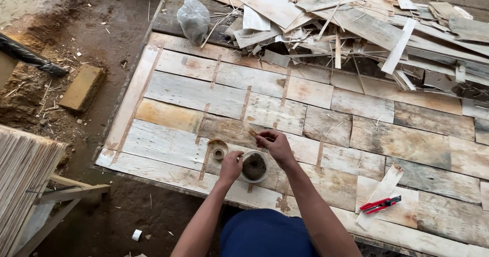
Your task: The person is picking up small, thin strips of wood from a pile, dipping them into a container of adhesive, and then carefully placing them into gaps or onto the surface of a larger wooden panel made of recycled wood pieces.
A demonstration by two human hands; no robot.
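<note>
My left hand (231, 166) grips the rim of a small white tub (254, 167) filled with dark paste, standing on a panel of patched veneer sheets (356, 134). Just above the tub, my right hand (274, 144) pinches a small tan piece (252, 132), perhaps a scrap of veneer or tape, between its fingers. A roll of brown tape (218, 150) lies on the panel just left of my left hand.
A red utility knife (380, 204) rests on a loose veneer strip at the right. Piled veneer scraps (367, 28) and a plastic bag (193, 18) sit at the far edge. A brick (82, 87) lies on the dirt floor at the left, stacked sheets (23, 175) at the near left.
</note>
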